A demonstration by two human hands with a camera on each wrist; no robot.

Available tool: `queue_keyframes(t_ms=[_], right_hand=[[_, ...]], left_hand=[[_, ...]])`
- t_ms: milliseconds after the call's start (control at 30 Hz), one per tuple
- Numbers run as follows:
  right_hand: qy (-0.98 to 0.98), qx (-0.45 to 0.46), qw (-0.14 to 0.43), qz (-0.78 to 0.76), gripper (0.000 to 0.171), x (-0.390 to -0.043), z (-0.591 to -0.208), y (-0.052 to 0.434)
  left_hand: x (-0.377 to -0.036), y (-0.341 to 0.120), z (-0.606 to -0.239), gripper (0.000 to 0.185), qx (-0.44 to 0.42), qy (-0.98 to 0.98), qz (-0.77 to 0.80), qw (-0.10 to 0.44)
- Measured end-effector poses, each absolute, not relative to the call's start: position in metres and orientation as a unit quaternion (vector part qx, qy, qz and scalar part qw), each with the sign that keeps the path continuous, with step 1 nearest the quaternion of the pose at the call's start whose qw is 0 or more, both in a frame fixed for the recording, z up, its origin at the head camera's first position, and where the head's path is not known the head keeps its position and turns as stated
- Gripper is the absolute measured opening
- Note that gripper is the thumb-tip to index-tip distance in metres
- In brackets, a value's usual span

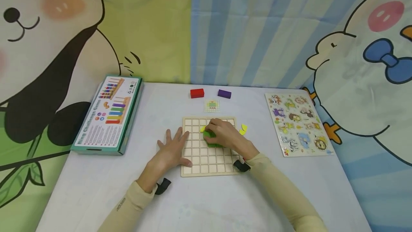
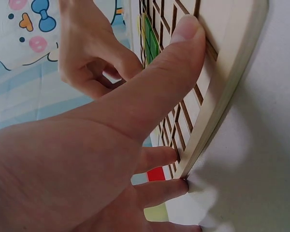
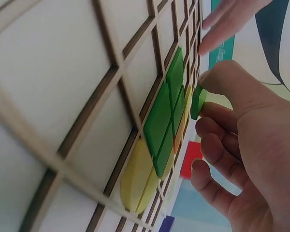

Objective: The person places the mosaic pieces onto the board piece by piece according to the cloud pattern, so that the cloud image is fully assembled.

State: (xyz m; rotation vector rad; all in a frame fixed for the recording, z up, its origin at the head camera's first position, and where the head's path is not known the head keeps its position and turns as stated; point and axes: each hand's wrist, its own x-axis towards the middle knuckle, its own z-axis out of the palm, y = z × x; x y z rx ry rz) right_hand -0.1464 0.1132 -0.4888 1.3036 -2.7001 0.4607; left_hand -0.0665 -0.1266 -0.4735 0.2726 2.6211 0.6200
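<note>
A wooden grid board (image 1: 199,169) lies in the middle of the table. My left hand (image 1: 168,153) rests at its left side with fingers spread; in the left wrist view the thumb (image 2: 179,53) lies on the board's rim. Over the board, my right hand (image 1: 226,133) pinches a small green tile (image 3: 198,102) between thumb and index finger, just above the grid. Several green tiles (image 3: 157,116) sit in the squares under it, with rounded yellow tiles (image 3: 134,181) beside them. A sliver of orange shows behind the green ones.
A small pattern card (image 1: 212,106) lies behind the board, with a red block (image 1: 197,93) and a purple block (image 1: 224,94) beyond. Loose yellow pieces (image 1: 243,128) lie right of the board. A game box (image 1: 107,117) stands left, an animal puzzle board (image 1: 297,124) right.
</note>
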Motion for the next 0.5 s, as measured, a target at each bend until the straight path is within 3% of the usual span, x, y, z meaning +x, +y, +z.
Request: queue_keyframes(t_ms=[500], right_hand=[[-0.889, 0.435, 0.042, 0.136, 0.029, -0.1437, -0.492, 0.1046]], left_hand=[[-0.068, -0.1256, -0.473, 0.12, 0.1, 0.947, 0.217, 0.215]])
